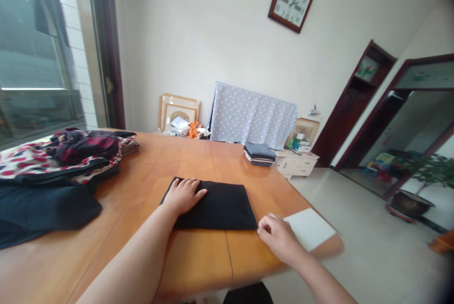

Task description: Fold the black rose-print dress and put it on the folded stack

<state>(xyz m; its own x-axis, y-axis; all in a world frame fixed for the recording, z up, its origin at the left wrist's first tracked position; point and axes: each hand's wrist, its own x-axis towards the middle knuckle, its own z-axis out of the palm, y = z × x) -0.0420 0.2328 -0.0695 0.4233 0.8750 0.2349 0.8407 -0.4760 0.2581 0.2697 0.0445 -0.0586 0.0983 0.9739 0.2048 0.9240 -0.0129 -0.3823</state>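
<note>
A folded black garment [220,207] lies flat on the wooden table in front of me. Spread over its left part is my left hand [184,195], palm down with the fingers apart. At the garment's near right corner, my right hand [276,233] has its fingers curled and pinched on the edge. The fingertips partly hide that corner. Just to the right of this hand is a white rectangular sheet or board [309,228], partly behind my wrist.
The wooden table [142,200] carries a loose heap of patterned and dark clothes [81,152] on the left. A neat stack of folded clothes [259,152] sits by its far right edge. Beyond stand a polka-dot-covered object [251,115] and a white cabinet [298,164].
</note>
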